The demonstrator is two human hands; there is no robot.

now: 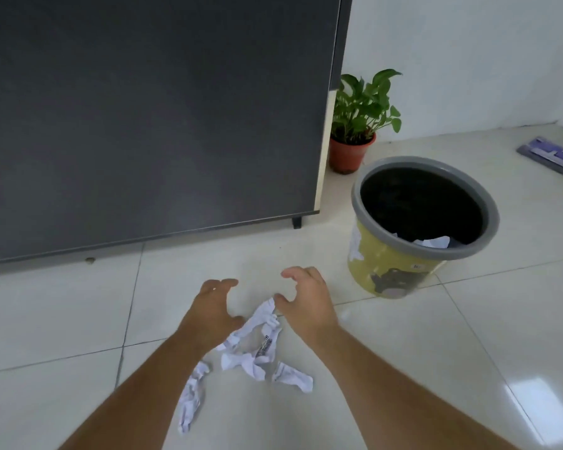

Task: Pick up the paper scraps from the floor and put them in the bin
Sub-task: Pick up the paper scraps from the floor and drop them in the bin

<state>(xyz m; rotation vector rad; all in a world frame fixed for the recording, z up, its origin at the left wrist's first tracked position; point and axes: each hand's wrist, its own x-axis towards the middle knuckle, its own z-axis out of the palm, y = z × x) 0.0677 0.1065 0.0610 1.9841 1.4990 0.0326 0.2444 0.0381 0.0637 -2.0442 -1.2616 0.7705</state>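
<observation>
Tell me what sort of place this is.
Probably an indoor room in a home or small office: glossy pale floor tiles, a large dark grey cabinet on short feet, a leafy green plant in a terracotta pot, and a yellow waste bin with grey rim.

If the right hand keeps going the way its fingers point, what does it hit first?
Probably bare floor: the right hand points up-left, towards the dark cabinet, with nothing between. Depth is unclear. The scraps lie nearer the person.
</observation>
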